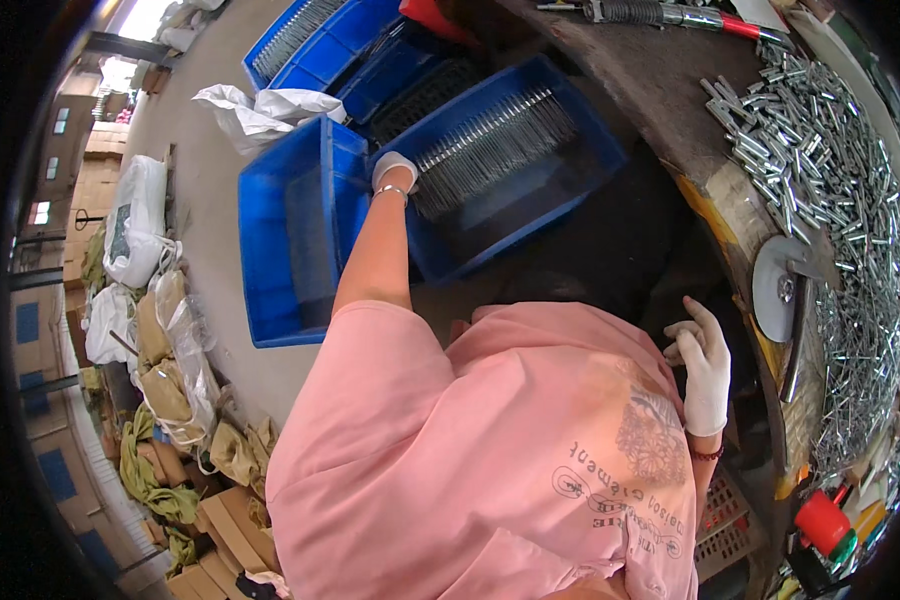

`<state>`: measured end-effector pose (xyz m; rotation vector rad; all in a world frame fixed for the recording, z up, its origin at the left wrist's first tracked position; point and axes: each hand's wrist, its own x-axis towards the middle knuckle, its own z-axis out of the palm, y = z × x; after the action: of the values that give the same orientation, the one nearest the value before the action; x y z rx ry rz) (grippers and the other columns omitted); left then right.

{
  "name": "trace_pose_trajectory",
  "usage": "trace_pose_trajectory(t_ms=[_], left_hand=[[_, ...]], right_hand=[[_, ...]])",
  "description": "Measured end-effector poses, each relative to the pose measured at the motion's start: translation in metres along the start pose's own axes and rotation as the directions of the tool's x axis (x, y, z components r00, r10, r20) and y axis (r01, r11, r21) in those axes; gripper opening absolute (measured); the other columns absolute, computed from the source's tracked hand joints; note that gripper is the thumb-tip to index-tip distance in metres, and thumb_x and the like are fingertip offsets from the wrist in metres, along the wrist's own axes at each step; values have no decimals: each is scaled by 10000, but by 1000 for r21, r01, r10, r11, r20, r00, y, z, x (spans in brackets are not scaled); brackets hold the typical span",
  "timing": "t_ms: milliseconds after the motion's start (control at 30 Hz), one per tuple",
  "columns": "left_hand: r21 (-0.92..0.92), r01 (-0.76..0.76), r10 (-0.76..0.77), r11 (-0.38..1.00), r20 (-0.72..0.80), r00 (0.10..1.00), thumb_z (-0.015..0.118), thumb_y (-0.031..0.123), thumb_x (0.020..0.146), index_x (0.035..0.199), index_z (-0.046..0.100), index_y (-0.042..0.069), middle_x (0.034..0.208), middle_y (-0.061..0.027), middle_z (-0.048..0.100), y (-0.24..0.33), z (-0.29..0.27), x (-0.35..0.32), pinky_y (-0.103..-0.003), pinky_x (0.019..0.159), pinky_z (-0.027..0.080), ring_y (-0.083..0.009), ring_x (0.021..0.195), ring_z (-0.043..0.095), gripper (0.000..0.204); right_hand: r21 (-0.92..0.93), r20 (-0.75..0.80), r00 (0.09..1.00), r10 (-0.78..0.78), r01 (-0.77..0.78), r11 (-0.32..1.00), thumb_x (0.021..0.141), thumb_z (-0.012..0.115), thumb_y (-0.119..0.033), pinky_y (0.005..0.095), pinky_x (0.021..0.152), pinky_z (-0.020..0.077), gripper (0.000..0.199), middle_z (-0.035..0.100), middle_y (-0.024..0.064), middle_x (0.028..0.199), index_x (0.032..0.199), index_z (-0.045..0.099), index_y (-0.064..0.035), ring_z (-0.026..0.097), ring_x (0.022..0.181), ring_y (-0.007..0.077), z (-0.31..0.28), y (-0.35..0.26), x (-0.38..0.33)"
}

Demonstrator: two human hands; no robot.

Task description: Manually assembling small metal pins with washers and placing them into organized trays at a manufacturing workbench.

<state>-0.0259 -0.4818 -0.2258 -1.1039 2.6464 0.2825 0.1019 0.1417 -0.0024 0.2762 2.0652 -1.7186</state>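
Note:
My left hand, in a pale glove with a bracelet at its wrist, reaches out to the end rim of a blue plastic crate. It looks closed round that rim, its fingertips out of sight. Inside the crate, thin metal rods lie side by side in a dense row. My right hand, also in a white glove, is held beside my body near the workbench edge. Its index finger points out and the others are partly bent, holding nothing.
Another blue crate adjoins on the left; a further one with rods stands beyond, near a white sack. On the right, the workbench bears heaped metal tubes, a round disc and a red-tipped tool. Cardboard lies lower left.

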Motion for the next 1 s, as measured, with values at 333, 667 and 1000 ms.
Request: trace_pose_trajectory(t_ms=[333, 667, 1000], left_hand=[[151, -37, 60, 988, -152, 987, 637, 215, 997, 1210, 775, 20, 1280, -228, 751, 12, -18, -33, -486, 1024, 575, -421, 1212, 712, 320], [-267, -961, 765, 74, -603, 226, 817, 69, 894, 1033, 785, 54, 1036, -98, 772, 322, -158, -262, -336, 844, 582, -230, 906, 742, 144], [6, -999, 966, -39, -254, -39, 822, 314, 869, 1165, 789, 151, 1155, -122, 746, 454, -121, -314, -463, 907, 590, -359, 1061, 728, 339]], right_hand=[[75, 2, 999, -38, 38, 996, 1035, 643, -117, 264, 815, 573, 411, 718, 66, 1051, 1427, 638, 6, 663, 926, 103, -8, 29, 3], [54, -46, 997, -59, 62, 997, 1028, 658, -138, 301, 863, 587, 366, 764, 113, 1080, 1368, 690, -7, 712, 942, 137, -16, 21, -10], [58, -157, 986, -52, 62, 996, 1029, 656, -130, 292, 850, 573, 335, 763, 91, 1083, 1330, 707, 7, 683, 913, 117, -38, 23, -44]])
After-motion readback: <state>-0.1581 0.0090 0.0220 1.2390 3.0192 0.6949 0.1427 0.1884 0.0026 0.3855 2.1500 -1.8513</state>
